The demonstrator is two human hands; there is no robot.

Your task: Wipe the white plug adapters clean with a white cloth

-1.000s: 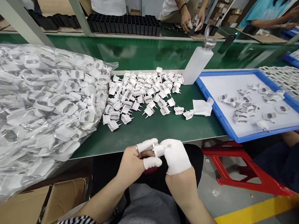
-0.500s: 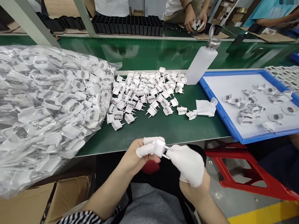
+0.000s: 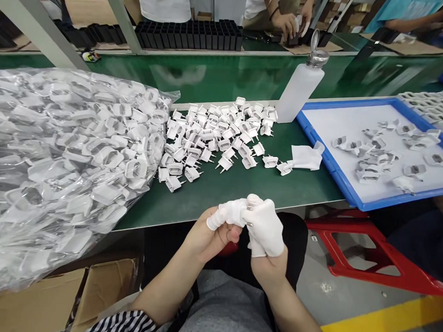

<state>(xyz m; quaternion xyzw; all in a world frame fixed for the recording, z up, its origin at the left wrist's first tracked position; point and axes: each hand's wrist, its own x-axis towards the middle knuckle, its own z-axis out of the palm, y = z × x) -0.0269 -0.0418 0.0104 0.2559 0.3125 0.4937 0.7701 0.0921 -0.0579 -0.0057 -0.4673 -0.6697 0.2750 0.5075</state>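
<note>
Two bent wrists: we are holding our left hand [image 3: 211, 231] and right hand [image 3: 267, 229] together just in front of the green table [image 3: 242, 189], both pinching one mostly hidden white plug [image 3: 240, 212].

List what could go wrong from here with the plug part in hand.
1. The small white plastic plug part, pinched between the left hand and the white-gloved right hand, is held off the near edge of the green table; a slip would likely drop it to the lap or floor.
2. The white plastic bottle stands with its metal cap flipped open beside the loose pile of white plugs; a knock could spill it onto them.
</note>
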